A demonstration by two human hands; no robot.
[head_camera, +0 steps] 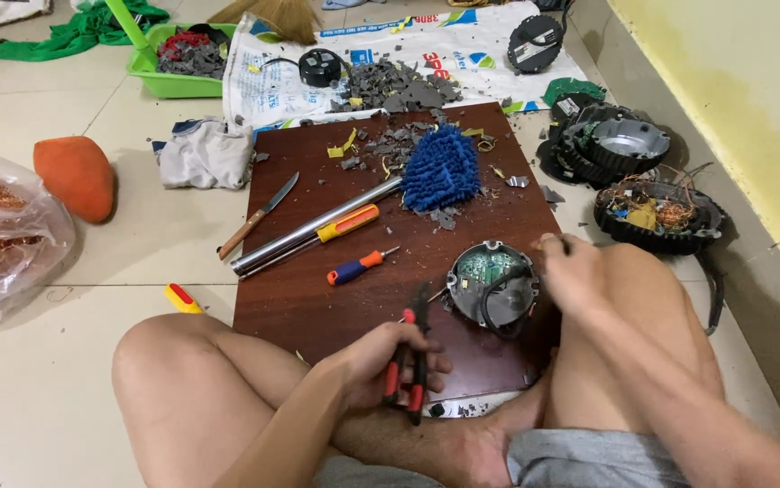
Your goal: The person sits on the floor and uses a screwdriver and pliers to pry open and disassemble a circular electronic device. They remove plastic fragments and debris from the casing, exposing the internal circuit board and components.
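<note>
As you sit cross-legged on the tiled floor (37,398), your left hand (374,354) is wrapped tight around the red-handled pliers (411,361), their nose pointing up toward the round motor housing (491,286). That housing lies on the near right part of the dark wooden board (318,307), open side up, with a green circuit board inside it and a black cable looping over its rim. Your right hand (573,268) is curled closed just beside the housing's right edge; you cannot tell whether it pinches anything. Beyond the pliers lie a small blue and orange screwdriver (356,267), then a yellow-handled screwdriver (343,224) alongside a long metal tube (313,229), and a knife (257,217) hanging off the board's left edge. Farther up sits a blue fluffy mop head (441,168) among grey fragments (399,89). To the right, by the wall, rest two more round motor parts (659,213), and far left a green bin (171,72).
</note>
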